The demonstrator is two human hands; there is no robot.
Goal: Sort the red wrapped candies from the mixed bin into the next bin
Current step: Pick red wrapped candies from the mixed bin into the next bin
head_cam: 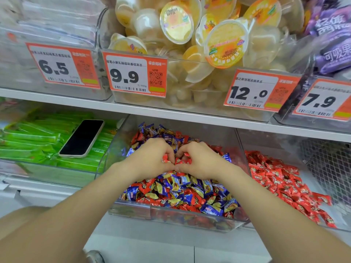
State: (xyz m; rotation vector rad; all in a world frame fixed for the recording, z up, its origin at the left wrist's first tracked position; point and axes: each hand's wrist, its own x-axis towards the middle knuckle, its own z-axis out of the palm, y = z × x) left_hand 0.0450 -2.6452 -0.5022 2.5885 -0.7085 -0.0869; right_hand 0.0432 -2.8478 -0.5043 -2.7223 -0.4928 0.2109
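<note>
Red candies (183, 161): a few are pinched in both hands, mid of the mixed bin (117, 149), on top of the heap. Far left is a bin of green packs (38, 141) w/ a black phone (81, 138) lying flat on them. Next comes the mixed bin, full of red, blue & yellow sweets. Left hand (152, 158) has its fingers curled, pinching a red one. The right hand (199, 162) is just beside it, touching it, fingers curled too, pinching red ones (can't tell how many). To the right, the next bin (266, 139) holds a red pile (281, 179) only. Up top are price tags (136, 74) & jelly cups (224, 44).
</note>
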